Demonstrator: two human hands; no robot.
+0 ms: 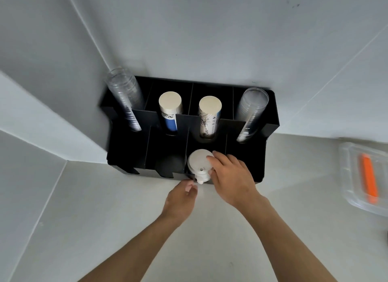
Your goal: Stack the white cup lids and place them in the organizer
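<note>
A stack of white cup lids (199,163) sits in the third front compartment of the black organizer (130,149), its lower edge poking out of the front slot. My right hand (230,176) rests over the stack's right side, fingertips on the top lid. My left hand (181,197) is just below the front slot, fingers loosely curled, holding nothing and close to the bottom of the stack.
Two paper cup stacks (170,111) (209,115) and two clear plastic cup stacks (126,101) (251,113) fill the organizer's back row. A clear container (348,176) with an orange item (368,178) lies on the counter at right. White walls meet behind.
</note>
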